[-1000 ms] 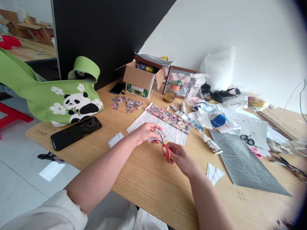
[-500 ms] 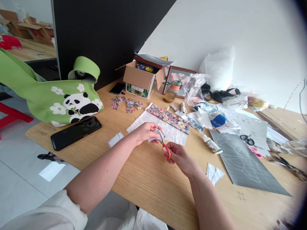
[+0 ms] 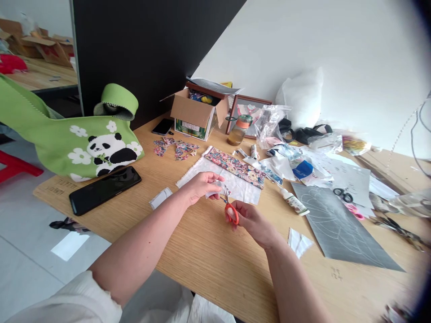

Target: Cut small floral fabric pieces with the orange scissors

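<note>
Just before the floral fabric [image 3: 235, 164], left hand [image 3: 198, 186] pinches a scrap [image 3: 216, 190], right hand [image 3: 252, 220] grips scissors [image 3: 230, 211].

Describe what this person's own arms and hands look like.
The left hand and right hand wear no gloves, and no ring or watch shows. A loose white sleeve ends above the left elbow; both forearms are uncovered, and no right sleeve is in view.

Two hands are working, left hand [image 3: 201, 186] and right hand [image 3: 252, 220], one fabric scrap [image 3: 212, 194] between them. Two scissors are showing: orange scissors [image 3: 230, 211] centre frame, black scissors [image 3: 343, 194] at right. Two phones are lying on the tabletop [image 3: 208, 255], large phone [image 3: 104, 190] and small phone [image 3: 163, 127]. One box [image 3: 192, 112], one jar [image 3: 239, 131], one panda bag [image 3: 84, 143].
</note>
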Motion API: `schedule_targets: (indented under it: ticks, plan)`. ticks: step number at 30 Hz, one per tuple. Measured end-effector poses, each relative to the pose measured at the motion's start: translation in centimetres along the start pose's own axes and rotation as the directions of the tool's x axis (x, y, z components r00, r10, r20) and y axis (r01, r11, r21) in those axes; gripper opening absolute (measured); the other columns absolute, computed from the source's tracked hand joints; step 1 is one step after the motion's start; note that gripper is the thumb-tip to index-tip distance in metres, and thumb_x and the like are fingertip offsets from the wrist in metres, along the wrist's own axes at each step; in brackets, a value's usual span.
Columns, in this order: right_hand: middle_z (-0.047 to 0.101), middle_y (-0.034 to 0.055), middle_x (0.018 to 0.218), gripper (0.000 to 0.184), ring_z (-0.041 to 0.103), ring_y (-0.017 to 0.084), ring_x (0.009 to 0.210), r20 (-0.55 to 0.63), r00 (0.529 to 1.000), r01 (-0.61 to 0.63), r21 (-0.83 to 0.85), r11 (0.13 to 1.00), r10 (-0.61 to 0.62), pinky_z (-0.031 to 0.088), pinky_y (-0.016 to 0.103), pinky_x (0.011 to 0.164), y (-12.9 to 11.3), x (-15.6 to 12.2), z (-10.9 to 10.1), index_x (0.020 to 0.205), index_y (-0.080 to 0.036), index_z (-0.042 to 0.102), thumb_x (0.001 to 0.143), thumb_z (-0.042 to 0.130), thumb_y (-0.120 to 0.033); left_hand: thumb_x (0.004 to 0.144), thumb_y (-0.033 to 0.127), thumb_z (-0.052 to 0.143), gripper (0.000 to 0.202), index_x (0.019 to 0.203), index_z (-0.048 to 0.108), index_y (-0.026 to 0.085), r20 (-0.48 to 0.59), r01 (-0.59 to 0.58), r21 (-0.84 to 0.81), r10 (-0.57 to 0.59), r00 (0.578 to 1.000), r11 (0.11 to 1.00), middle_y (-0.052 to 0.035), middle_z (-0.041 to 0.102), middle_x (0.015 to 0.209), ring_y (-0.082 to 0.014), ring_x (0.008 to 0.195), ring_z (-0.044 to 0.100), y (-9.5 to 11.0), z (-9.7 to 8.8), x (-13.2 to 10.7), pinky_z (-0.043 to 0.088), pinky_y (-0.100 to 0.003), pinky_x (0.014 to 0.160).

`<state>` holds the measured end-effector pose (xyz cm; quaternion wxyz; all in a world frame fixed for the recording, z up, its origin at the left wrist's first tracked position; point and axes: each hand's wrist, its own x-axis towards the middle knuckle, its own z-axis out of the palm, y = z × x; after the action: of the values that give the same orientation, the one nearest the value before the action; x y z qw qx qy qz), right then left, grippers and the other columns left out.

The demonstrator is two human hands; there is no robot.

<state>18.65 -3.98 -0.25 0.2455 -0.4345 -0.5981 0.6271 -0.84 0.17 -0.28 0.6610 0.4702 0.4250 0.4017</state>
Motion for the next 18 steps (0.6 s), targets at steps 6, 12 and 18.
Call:
schedule_targets:
  ticks: [6, 12, 18]
  plan:
    - [0.057, -0.0005, 0.064, 0.044, 0.046, 0.01, 0.053, -0.035, 0.997, 0.07, 0.013, 0.997, -0.07, 0.036, 0.026, 0.052, 0.0, -0.1, -0.7, 0.07, -0.017, 0.055, 0.073, 0.072, -0.057, 0.064, 0.016, 0.066, 0.041, 0.104, 0.059, 0.01, -0.026, -0.011, 0.02, 0.011, 1.0, 1.0, -0.0003, 0.06, 0.065, -0.0094, 0.051, 0.056, 0.0, 0.0, 0.1, 0.031, -0.02, 0.047]
    - [0.061, 0.0006, 0.074, 0.044, 0.06, 0.015, 0.064, -0.456, 0.857, 0.302, 0.069, 0.951, -0.239, 0.047, 0.031, 0.065, -0.2, 0.5, -0.9, 0.08, -0.019, 0.055, 0.07, 0.075, -0.057, 0.06, 0.014, 0.069, 0.055, 0.113, 0.056, 0.011, 0.029, -0.008, 0.061, 0.007, 1.0, 0.998, 0.0005, 0.059, 0.07, -0.008, 0.049, 0.054, -0.1, 0.5, -0.3, 0.032, -0.021, 0.049]
    - [0.062, 0.0, 0.073, 0.039, 0.061, 0.017, 0.065, -0.533, 0.797, 0.336, 0.0, 0.942, -0.284, 0.046, 0.03, 0.058, 1.1, 1.7, 0.2, 0.082, -0.022, 0.051, 0.068, 0.076, -0.048, 0.058, 0.007, 0.065, 0.07, 0.126, 0.049, 0.015, 0.143, 0.017, 0.214, -0.048, 0.988, 0.977, 0.0002, 0.061, 0.079, -0.0094, 0.052, 0.056, -0.9, 2.5, -0.8, 0.038, -0.023, 0.052]
